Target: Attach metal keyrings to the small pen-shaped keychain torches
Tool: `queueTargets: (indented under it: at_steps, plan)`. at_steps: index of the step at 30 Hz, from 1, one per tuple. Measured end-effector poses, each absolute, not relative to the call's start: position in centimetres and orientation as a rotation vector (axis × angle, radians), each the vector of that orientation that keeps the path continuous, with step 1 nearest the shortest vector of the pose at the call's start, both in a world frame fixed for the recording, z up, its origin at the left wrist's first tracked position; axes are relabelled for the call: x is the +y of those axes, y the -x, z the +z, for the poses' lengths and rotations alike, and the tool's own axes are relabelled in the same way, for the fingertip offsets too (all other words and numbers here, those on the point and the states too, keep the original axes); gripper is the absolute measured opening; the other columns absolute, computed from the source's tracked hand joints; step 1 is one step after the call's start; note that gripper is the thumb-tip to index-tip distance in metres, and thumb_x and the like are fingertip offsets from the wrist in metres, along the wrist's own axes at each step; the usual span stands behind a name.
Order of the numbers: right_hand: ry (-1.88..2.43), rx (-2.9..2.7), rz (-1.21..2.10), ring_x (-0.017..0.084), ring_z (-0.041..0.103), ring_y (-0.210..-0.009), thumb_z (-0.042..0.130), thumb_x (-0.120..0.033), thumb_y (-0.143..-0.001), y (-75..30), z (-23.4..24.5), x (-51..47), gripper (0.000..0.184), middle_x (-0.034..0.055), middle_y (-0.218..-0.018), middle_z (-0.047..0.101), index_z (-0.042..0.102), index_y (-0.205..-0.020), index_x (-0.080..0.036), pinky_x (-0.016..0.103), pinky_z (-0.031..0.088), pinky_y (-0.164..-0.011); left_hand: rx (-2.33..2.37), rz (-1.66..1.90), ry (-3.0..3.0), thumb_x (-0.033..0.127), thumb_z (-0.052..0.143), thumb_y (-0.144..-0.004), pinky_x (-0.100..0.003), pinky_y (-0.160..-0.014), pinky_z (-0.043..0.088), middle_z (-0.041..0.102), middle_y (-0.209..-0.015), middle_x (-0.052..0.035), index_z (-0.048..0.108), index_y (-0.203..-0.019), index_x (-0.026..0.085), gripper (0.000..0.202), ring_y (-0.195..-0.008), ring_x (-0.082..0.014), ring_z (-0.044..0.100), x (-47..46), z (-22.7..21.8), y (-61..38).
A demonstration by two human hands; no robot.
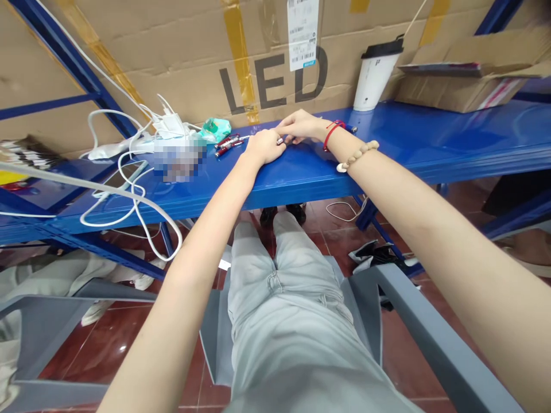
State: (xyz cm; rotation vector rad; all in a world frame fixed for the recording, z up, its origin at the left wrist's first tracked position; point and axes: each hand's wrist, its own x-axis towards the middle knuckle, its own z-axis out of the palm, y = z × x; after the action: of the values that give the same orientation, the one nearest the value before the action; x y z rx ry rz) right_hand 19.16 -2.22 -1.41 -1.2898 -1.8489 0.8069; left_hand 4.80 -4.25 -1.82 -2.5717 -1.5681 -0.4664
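Both my hands rest on the blue metal shelf [387, 149] in front of me. My left hand [264, 146] is curled, its fingers closed round a small metallic object that I cannot make out. My right hand [301, 125] pinches at the same spot, fingertips touching the left hand's. The right wrist carries a red cord and a bead bracelet [357, 156]. Just left of the hands lie a few small red pen-like items [228, 143].
White chargers and cables [142, 143] lie at the left of the shelf, with a phone [123, 175] and a teal packet [215, 129]. A white cup with a black lid [375, 74] stands at the back right beside a cardboard box [469, 74]. Grey chair arms flank my legs.
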Motion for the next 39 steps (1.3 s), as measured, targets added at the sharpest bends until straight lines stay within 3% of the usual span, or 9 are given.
queueTargets:
  at_steps: [10, 22, 32, 39]
  plan:
    - [1.211, -1.784, 0.874, 0.005, 0.049, -0.055, 0.074, -0.045, -0.062, -19.3, -1.1, -2.6, 0.036, 0.0029, -0.07, 0.063, 0.071, -0.083, -0.015, 0.015, 0.038, -0.045, -1.644, -0.482, 2.494, 0.035, 0.041, -0.082, -0.034, -0.087, 0.042, 0.065, -0.104, -0.0109, 0.064, -0.095, 0.018, 0.031, -0.101, -0.0265, 0.057, -4.7, -1.3, -4.2]
    - [1.097, -1.832, 0.868, 0.004, 0.041, -0.052, 0.072, -0.042, -0.066, -19.2, -1.0, -3.1, 0.034, 0.0003, -0.063, 0.059, 0.071, -0.086, -0.014, 0.015, 0.032, -0.042, -1.736, -0.568, 2.412, 0.033, 0.035, -0.086, -0.036, -0.087, 0.042, 0.063, -0.107, -0.0141, 0.063, -0.099, 0.016, 0.035, -0.103, -0.0267, 0.057, -5.2, -1.0, -4.2]
    - [1.085, -1.73, 0.901, 0.003, 0.045, -0.051, 0.067, -0.048, -0.07, -18.5, -0.6, -3.4, 0.036, -0.0014, -0.064, 0.061, 0.069, -0.087, -0.016, 0.015, 0.031, -0.042, -1.776, -0.719, 2.423, 0.036, 0.029, -0.089, -0.032, -0.086, 0.042, 0.062, -0.109, -0.0111, 0.062, -0.103, 0.018, 0.039, -0.105, -0.0241, 0.055, -4.7, -1.2, -4.3]
    - [1.119, -1.711, 0.97, 0.004, 0.045, -0.053, 0.069, -0.043, -0.07, -18.7, -0.2, -4.0, 0.035, -0.0006, -0.063, 0.057, 0.069, -0.091, -0.015, 0.014, 0.031, -0.042, -1.708, -0.75, 2.43, 0.035, 0.028, -0.09, -0.033, -0.087, 0.041, 0.063, -0.105, -0.0116, 0.062, -0.098, 0.018, 0.039, -0.103, -0.0239, 0.056, -4.6, -1.3, -4.1]
